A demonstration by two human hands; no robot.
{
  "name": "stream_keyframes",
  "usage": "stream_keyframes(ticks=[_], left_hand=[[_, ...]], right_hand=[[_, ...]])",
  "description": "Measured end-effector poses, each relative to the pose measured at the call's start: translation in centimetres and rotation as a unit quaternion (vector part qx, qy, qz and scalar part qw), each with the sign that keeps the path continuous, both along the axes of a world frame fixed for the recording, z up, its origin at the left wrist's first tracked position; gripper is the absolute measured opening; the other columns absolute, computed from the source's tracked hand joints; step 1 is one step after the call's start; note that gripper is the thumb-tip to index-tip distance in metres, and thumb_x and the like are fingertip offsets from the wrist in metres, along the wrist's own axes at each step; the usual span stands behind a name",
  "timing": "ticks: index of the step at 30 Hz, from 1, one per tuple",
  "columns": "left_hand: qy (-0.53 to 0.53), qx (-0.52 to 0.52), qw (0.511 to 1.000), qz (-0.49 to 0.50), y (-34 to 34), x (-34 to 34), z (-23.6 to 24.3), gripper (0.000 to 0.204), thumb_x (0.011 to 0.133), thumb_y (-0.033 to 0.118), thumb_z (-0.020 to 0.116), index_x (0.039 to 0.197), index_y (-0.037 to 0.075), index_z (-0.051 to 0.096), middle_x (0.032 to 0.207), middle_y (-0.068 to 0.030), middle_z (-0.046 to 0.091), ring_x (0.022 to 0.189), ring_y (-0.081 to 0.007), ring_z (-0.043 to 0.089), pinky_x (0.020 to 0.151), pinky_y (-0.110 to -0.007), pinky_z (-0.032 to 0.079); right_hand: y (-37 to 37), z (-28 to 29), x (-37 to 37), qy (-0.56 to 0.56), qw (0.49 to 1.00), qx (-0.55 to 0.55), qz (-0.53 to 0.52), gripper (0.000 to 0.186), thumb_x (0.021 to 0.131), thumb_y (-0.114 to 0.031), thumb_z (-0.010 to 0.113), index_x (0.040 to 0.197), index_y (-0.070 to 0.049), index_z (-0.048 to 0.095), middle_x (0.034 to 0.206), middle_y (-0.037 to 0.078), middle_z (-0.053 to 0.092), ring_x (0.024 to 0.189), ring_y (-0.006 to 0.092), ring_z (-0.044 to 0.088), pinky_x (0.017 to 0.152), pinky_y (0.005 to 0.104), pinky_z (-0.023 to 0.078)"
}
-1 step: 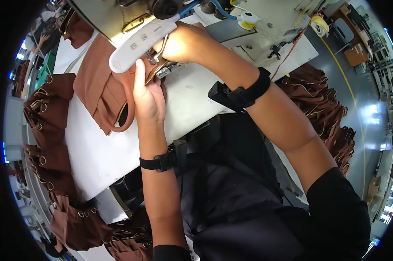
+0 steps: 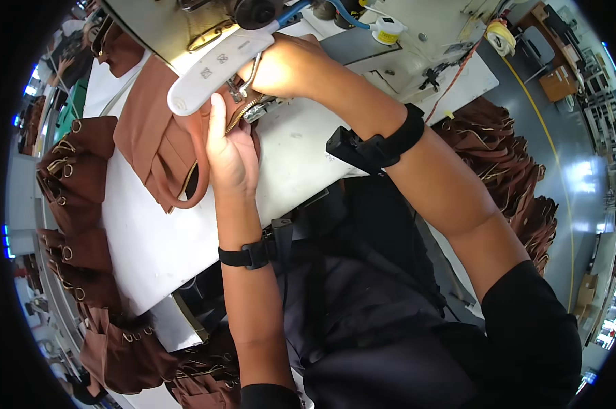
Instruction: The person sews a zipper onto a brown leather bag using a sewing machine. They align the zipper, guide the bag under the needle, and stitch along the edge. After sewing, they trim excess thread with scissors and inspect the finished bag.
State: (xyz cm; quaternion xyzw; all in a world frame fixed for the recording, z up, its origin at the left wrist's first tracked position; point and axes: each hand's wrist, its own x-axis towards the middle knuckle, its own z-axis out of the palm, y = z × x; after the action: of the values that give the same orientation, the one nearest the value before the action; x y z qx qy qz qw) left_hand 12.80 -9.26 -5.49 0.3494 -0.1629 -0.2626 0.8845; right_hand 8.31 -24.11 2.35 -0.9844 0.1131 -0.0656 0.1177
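A brown bag [image 2: 144, 126] with a rounded handle [image 2: 203, 163] and a brass-coloured zipper [image 2: 237, 117] lies at the sewing machine's presser foot [image 2: 238, 92]. My left hand [image 2: 234, 157] grips the bag's edge beside the zipper, its thumb raised along the near side and its other fingers largely hidden by the bag. Close behind the foot, my right hand [image 2: 281, 67] is bent in toward the bag under the lamp light. Its fingertips are hidden by the white lamp arm [image 2: 216, 73], so what they touch cannot be seen.
Several brown bags [image 2: 83, 191] hang along the white table's [image 2: 141, 252] left edge. A heap of brown pieces with zippers [image 2: 506, 157] lies at right. A small white bottle [image 2: 388, 31] stands on the machine. A chair [image 2: 534, 51] and desk are farther right.
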Motion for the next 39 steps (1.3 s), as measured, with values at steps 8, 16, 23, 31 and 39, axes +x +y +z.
stream_keyframes(ticks=[8,16,23,31,39], left_hand=[[0.012,-0.007,1.0,0.006,-0.1,-1.1,1.3,0.046,0.113,0.031,0.046,0.151,0.003,0.048,0.148,-0.0102,0.06,0.135,-0.0221,0.056,0.118,-0.042,0.039],[-0.051,0.147,0.977,0.147,-0.1,-1.4,2.3,0.042,0.109,0.029,0.058,0.142,0.003,0.057,0.138,-0.0074,0.064,0.125,-0.0201,0.06,0.11,-0.04,0.044],[-0.185,0.242,0.925,0.228,0.6,-1.5,3.2,0.039,0.112,0.023,0.054,0.136,-0.008,0.058,0.133,-0.0135,0.066,0.124,-0.0189,0.061,0.106,-0.033,0.046],[-0.145,0.237,0.947,0.161,1.2,-2.7,2.8,0.045,0.109,0.023,0.059,0.146,0.0,0.05,0.134,-0.0114,0.065,0.119,-0.017,0.064,0.102,-0.033,0.051],[-0.117,0.211,0.965,0.099,1.7,-2.0,2.9,0.044,0.107,0.02,0.061,0.146,0.004,0.05,0.133,-0.0103,0.065,0.116,-0.017,0.065,0.104,-0.035,0.051]], right_hand=[[-1.2,-1.0,0.4,-0.055,0.979,0.194,-0.023,0.029,0.093,-0.032,0.058,0.106,-0.016,0.078,0.104,0.008,0.079,0.101,0.0268,0.074,0.097,0.0526,0.043],[1.5,-4.2,0.4,-0.365,0.926,-0.008,-0.101,0.02,0.084,-0.026,0.068,0.075,-0.009,0.075,0.074,0.012,0.072,0.077,0.0357,0.07,0.081,0.0486,0.052],[2.2,-4.0,1.1,-0.491,0.864,0.015,-0.108,0.015,0.074,-0.017,0.069,0.075,-0.003,0.07,0.08,0.02,0.068,0.076,0.0366,0.064,0.083,0.0488,0.044],[2.5,-3.5,-0.9,-0.438,0.891,0.026,-0.119,0.012,0.082,-0.016,0.071,0.083,-0.003,0.071,0.09,0.015,0.069,0.097,0.0345,0.063,0.094,0.0465,0.041],[3.1,-3.6,-1.6,-0.437,0.888,0.023,-0.139,0.016,0.079,-0.014,0.072,0.088,-0.001,0.07,0.093,0.014,0.067,0.099,0.0328,0.06,0.096,0.046,0.038]])
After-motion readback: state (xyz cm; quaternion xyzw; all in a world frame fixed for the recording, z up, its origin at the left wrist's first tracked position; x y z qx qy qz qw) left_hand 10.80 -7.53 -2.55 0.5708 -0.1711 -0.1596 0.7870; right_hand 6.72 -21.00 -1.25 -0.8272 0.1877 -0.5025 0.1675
